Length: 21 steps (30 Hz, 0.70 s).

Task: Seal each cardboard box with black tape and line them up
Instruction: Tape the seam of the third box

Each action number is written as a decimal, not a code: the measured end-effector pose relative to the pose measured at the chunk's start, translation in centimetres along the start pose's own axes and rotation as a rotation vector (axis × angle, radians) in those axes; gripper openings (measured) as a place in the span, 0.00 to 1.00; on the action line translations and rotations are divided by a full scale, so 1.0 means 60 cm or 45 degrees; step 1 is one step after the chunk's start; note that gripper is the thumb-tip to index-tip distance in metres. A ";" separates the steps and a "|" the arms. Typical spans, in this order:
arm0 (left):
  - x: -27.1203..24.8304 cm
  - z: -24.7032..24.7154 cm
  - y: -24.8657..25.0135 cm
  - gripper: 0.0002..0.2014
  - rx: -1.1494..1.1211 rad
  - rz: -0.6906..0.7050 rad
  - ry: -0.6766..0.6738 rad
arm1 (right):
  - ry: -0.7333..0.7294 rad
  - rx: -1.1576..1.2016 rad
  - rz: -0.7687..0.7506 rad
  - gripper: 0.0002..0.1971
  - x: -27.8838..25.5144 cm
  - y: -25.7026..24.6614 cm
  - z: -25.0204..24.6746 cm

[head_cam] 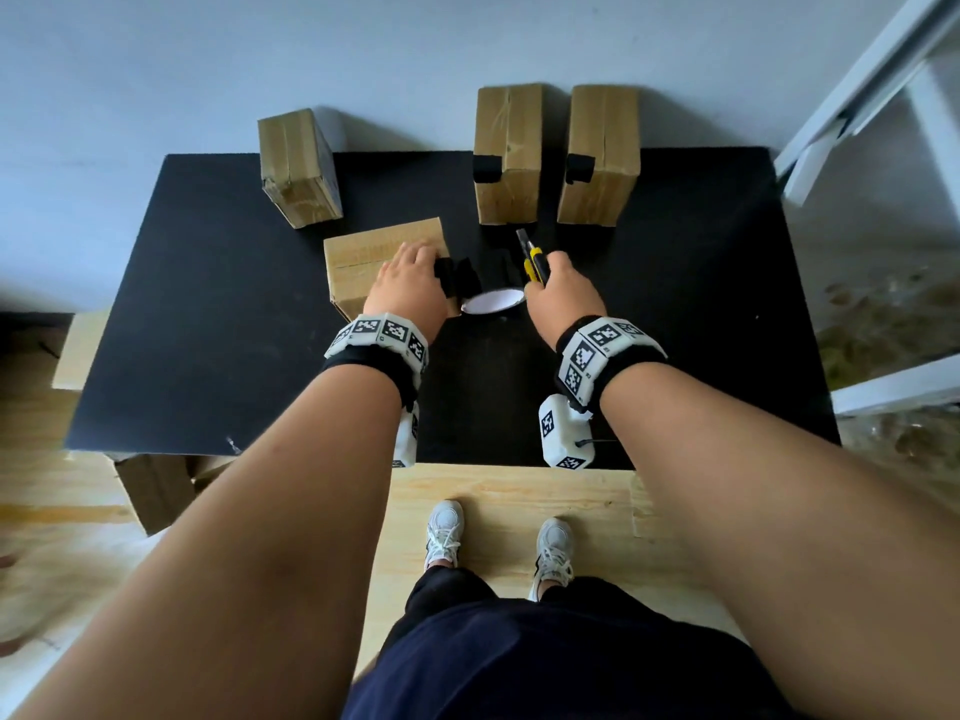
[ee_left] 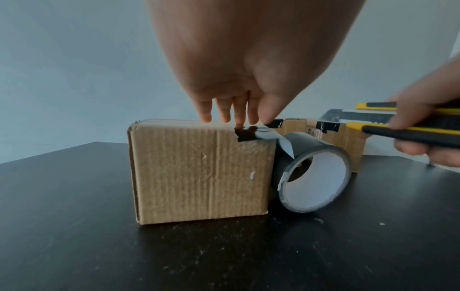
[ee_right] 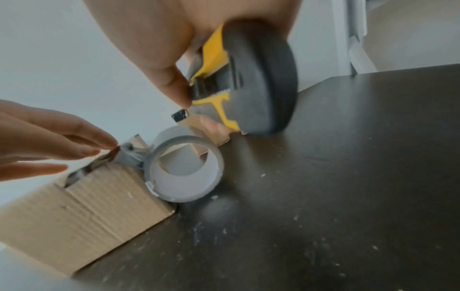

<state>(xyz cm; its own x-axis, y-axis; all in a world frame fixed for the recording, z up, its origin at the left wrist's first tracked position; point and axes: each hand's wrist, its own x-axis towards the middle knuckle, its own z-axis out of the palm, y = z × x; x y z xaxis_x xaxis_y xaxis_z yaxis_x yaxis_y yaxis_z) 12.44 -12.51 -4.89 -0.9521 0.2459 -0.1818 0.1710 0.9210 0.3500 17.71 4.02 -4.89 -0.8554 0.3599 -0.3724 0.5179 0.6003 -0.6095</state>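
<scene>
My left hand (head_cam: 410, 280) is pressing straight fingers on the near cardboard box (ee_left: 201, 171), beside the black tape roll (ee_left: 316, 177); my right hand (head_cam: 563, 293) is gripping a utility knife (head_cam: 535, 259).

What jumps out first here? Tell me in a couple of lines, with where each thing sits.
At the table's middle, the left hand presses black tape onto the top edge of a cardboard box, the tape roll standing against its right side. The right hand grips a yellow utility knife just above the roll. Two taped boxes stand side by side at the far edge.
</scene>
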 end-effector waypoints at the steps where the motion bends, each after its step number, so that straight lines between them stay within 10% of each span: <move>1: -0.001 -0.001 -0.002 0.24 0.029 0.006 -0.002 | -0.034 -0.014 -0.029 0.19 -0.003 -0.007 0.002; 7: -0.002 -0.001 -0.010 0.25 0.109 0.016 -0.034 | -0.259 0.012 -0.147 0.33 -0.015 -0.035 0.016; 21: 0.021 -0.005 -0.024 0.21 0.283 0.058 -0.138 | -0.383 -0.003 -0.074 0.31 0.002 -0.052 0.052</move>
<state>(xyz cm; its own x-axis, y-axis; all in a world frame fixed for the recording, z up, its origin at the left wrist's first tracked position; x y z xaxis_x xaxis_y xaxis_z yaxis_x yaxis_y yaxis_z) 10.91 -13.62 -5.37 -0.9114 0.3083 -0.2725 0.2758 0.9492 0.1517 16.00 -0.01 -5.20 -0.8439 0.0975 -0.5275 0.4676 0.6157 -0.6342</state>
